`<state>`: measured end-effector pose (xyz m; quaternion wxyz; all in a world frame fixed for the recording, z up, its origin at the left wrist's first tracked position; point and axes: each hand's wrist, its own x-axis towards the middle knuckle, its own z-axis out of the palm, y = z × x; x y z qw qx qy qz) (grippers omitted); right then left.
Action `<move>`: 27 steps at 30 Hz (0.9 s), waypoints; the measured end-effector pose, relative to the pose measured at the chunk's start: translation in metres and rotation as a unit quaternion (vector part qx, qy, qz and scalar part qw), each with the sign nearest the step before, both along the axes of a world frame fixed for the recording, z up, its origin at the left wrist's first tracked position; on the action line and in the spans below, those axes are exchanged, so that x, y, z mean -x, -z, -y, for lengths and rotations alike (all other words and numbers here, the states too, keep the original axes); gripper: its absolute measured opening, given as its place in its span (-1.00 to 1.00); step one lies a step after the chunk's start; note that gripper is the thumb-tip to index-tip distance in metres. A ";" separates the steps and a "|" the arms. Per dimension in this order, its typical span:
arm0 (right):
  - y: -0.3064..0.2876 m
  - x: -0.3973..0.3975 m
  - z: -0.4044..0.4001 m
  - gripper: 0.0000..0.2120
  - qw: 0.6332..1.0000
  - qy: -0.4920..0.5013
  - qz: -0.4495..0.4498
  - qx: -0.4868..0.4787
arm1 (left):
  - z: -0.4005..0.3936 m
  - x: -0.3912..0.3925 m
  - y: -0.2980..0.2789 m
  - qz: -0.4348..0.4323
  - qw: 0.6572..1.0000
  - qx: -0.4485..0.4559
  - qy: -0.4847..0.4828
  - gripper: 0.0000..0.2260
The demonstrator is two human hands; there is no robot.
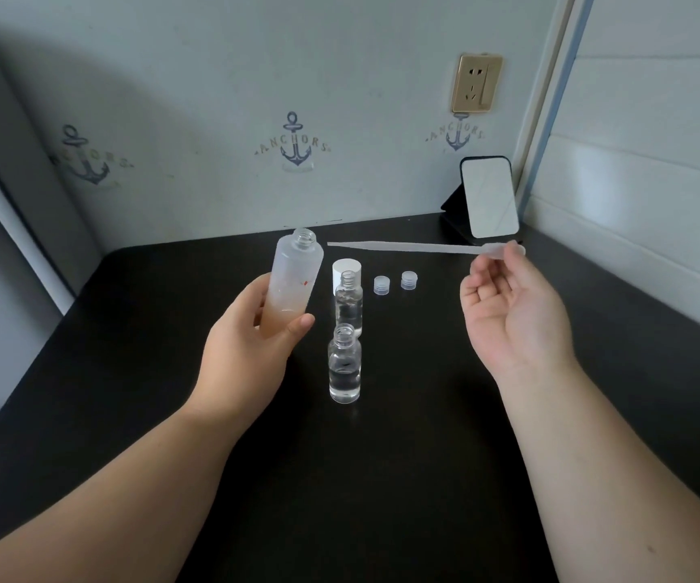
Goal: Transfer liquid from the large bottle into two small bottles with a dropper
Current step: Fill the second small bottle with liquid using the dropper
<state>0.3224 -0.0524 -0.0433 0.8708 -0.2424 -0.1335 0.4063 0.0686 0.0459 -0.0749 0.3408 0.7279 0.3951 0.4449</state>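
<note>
Seen from the head camera, a person's left hand (pixel 256 330) grips a tall frosted bottle (pixel 293 284) around its lower part, fingers wrapped behind it and the thumb pressed across the front; the bottle is uncapped, tilted with its threaded neck leaning up and to the right, and raised off the black tabletop (pixel 403 477). The right hand (pixel 512 309) is turned palm-up, its index finger and thumb pinching the bulb end of a translucent plastic dropper (pixel 419 247), while the other fingers curl loosely over the palm. The dropper lies almost level in the air, its thin tip pointing left and ending just beside the frosted bottle's mouth without touching it. Between the two hands, two small clear glass bottles stand upright and open on the table, one behind the other: the nearer bottle (pixel 344 366) and the farther bottle (pixel 348 302), each partly filled with clear liquid. Directly behind the farther bottle stands a white cylindrical cap (pixel 345 269), and to its right sit two small translucent screw caps (pixel 380 285) (pixel 409 280) side by side. At the table's far right corner a small mirror (pixel 490 198) leans on its black stand near a gold wall socket (pixel 475 83), set in wallpaper printed with anchor motifs (pixel 295 141).
</note>
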 end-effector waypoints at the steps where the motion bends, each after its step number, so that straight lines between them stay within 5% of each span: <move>1: -0.001 0.000 0.001 -0.74 1.000 0.003 -0.002 -0.003 | 0.000 0.000 -0.001 -0.004 1.000 -0.003 -0.002 -0.64; 15: -0.002 -0.001 0.002 -0.64 0.998 0.023 0.064 0.010 | -0.001 -0.001 -0.002 -0.071 0.994 -0.072 -0.037 -0.63; 21: -0.003 -0.001 0.003 -0.78 0.993 0.038 0.108 0.016 | -0.002 0.001 0.000 -0.115 0.985 -0.104 -0.073 -0.53; 27: -0.004 -0.004 0.003 -0.67 0.996 0.047 0.068 0.021 | -0.003 0.003 0.000 -0.107 0.986 -0.103 -0.072 -0.57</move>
